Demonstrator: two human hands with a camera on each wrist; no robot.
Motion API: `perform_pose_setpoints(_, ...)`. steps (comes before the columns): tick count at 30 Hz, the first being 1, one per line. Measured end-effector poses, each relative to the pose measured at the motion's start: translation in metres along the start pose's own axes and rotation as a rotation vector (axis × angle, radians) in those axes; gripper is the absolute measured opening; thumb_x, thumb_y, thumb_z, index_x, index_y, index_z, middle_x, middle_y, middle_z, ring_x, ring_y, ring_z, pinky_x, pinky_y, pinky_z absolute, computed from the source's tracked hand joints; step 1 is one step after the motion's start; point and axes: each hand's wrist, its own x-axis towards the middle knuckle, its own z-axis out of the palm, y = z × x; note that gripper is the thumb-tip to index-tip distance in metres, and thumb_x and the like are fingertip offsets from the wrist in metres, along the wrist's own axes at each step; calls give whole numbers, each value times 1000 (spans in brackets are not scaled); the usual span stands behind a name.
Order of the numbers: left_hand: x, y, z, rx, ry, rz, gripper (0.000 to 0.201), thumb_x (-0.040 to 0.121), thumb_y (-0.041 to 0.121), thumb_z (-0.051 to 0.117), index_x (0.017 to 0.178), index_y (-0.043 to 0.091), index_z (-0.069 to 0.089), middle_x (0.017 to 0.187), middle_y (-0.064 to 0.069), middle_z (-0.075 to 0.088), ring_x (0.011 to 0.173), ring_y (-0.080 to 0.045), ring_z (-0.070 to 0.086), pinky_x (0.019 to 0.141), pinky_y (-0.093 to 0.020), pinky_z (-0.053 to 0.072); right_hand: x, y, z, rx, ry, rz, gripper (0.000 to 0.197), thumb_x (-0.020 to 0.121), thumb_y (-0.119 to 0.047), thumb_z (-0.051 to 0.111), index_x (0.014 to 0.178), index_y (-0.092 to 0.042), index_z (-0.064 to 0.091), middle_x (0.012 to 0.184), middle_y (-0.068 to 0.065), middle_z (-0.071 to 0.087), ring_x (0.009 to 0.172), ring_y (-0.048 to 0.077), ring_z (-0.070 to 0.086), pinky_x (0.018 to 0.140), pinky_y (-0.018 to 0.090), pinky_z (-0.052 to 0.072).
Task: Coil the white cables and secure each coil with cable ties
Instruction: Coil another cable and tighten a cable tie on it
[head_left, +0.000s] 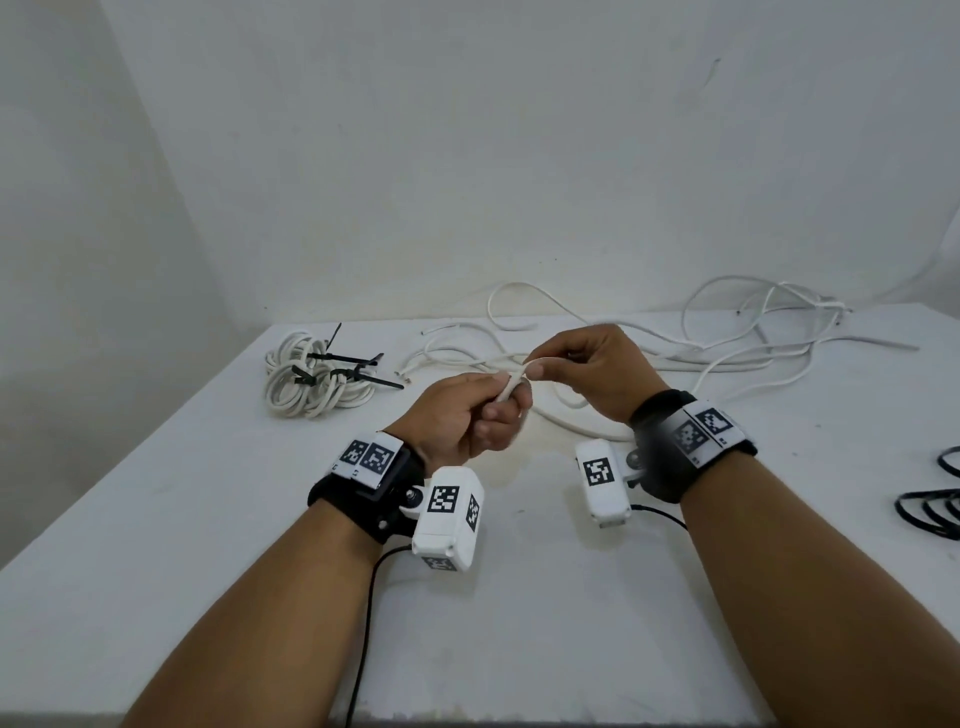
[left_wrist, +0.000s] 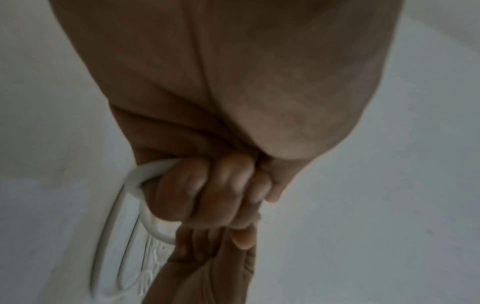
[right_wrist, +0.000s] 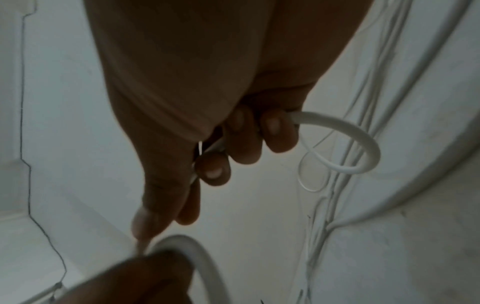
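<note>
Above the middle of the white table (head_left: 208, 519), both hands hold one white cable (head_left: 509, 387). My left hand (head_left: 467, 415) curls round it in a fist; in the left wrist view the cable (left_wrist: 135, 179) loops out beside the curled fingers (left_wrist: 207, 189). My right hand (head_left: 582, 369) pinches the same cable between thumb and fingers, and a loop (right_wrist: 363, 144) leaves that hand (right_wrist: 228, 156) on the far side. A loose tangle of white cables (head_left: 727, 343) lies behind the hands. A finished coil (head_left: 306, 384) bound with black cable ties (head_left: 343, 364) lies at the back left.
Black cable ties (head_left: 935, 504) lie at the table's right edge. A white wall rises right behind the table. Each wrist carries a white camera box with a black lead; the left lead (head_left: 363, 623) trails toward the table's front edge.
</note>
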Motion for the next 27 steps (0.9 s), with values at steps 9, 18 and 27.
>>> perform_pose_setpoints(9,0,7,16,-129,56,65,41,103,24,28,75,6,52,45,11,26,35,-2,21,38,-16,21,-1,14,9,-64,-25,39,28,95,-36,59,75,-25,75,53,-8,40,48,6,32,50,18,31)
perform_pose_setpoints(18,8,28,29,-376,109,257,22,98,7,36,102,-6,55,58,2,49,48,-8,46,49,-19,40,-2,7,18,-155,-112,215,48,103,-39,40,68,-7,51,55,-5,47,48,17,42,54,35,41)
perform_pose_setpoints(27,26,3,6,-439,418,409,19,100,2,44,100,-6,61,71,-6,69,64,-13,67,62,-20,55,-5,9,23,-472,-357,238,46,101,-43,45,87,-3,61,68,1,60,58,13,52,65,31,43)
